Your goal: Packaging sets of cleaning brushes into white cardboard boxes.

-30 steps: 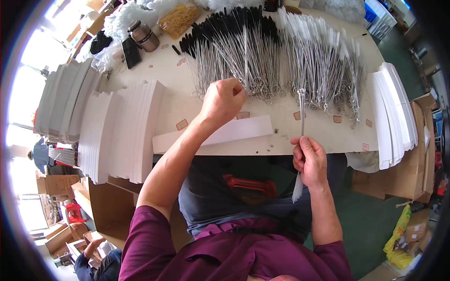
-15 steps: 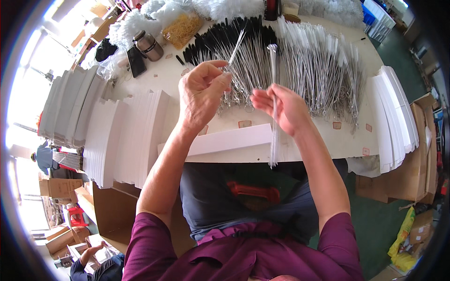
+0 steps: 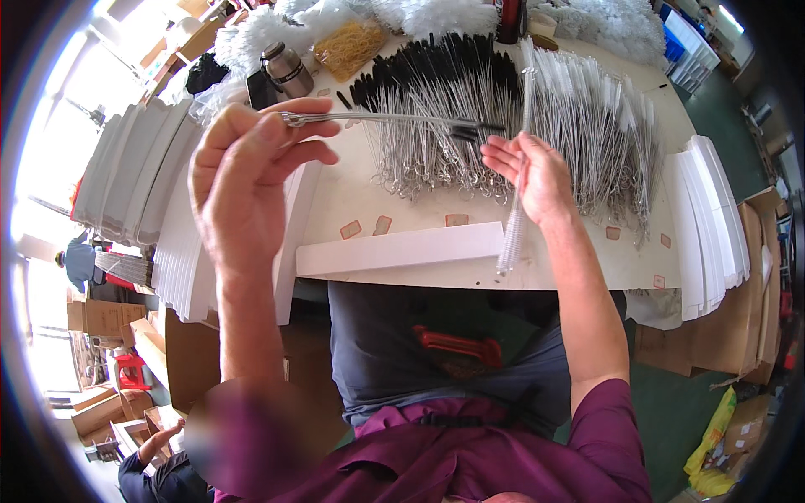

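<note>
My left hand (image 3: 243, 176), raised on the left, pinches the looped ends of a few thin wire brushes (image 3: 377, 118). Their stems run level to the right and end in black bristles, close by the fingertips of my right hand (image 3: 545, 184). That hand keeps a small upright bundle of white-bristled wire brushes (image 3: 512, 239) against its palm under the thumb, its other fingers stretched out. The exact number in either bundle is unclear. Behind the hands lie a dense pile of black-bristled brushes (image 3: 444, 80) and a pile of white-bristled brushes (image 3: 587, 109), looped ends toward me.
A long white box (image 3: 402, 250) lies near the table's front edge. Stacked white cartons stand left (image 3: 134, 180) and right (image 3: 708, 218). Farther back are a steel flask (image 3: 287, 71), a bag of yellow bands (image 3: 350, 49) and clear plastic bags (image 3: 436, 15). Another person's arm (image 3: 159, 440) shows lower left.
My left hand has moved left and nearer with its brushes, which have swung from upright to level, black ends by my right hand. The right hand has shifted slightly right with its bundle.
</note>
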Motion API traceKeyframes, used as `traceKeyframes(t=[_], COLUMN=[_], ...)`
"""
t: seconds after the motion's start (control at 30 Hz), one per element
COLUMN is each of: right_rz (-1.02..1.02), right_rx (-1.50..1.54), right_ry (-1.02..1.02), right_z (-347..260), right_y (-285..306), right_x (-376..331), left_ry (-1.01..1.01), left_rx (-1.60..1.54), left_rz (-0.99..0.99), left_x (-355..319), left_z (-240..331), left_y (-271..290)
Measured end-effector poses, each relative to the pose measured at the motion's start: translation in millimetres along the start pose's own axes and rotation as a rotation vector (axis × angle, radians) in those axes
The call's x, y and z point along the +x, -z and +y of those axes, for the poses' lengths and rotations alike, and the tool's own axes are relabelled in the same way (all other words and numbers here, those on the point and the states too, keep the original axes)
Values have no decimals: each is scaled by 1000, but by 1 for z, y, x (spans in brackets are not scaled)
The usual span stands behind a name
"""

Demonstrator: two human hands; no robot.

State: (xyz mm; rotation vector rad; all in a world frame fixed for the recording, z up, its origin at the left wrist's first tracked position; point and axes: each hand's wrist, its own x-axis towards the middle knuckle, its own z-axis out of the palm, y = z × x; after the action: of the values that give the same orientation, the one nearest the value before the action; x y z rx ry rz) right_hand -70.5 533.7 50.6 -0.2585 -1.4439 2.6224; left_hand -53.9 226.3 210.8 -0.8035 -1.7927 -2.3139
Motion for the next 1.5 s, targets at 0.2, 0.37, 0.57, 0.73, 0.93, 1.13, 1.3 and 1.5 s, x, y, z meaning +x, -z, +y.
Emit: traceKeyframes(t=[0.2,0.37,0.57,0.73,0.93,1.13,1.3,1.5], right_rz=[-9,-54,-6,67,121,44,165,175], right_rx=[-173,176,286,261,225,218,200,254], right_ry=[91,-240,-295,-336,-356,-331,-247,-233], right_z=[-23,1,15,18,15,26,33,25], right_y=[21,19,-6,-4,-3,11,16,21], right_x=[-50,-111,-133,-139,-144,-143,-138,-139], left_ry=[-29,-175,-326,-453,-469,-470,-387,-125], left_rx=[95,204,587,525,636,648,637,513], left_rz=[-66,-68,-450,-639,-682,-735,-568,-521], left_x=[-5,-37,-105,-157,-186,-205,-218,-230], left_z=[32,24,-8,-55,-76,-94,-103,-120], left_y=[14,-29,-90,-99,-87,-85,-87,-75])
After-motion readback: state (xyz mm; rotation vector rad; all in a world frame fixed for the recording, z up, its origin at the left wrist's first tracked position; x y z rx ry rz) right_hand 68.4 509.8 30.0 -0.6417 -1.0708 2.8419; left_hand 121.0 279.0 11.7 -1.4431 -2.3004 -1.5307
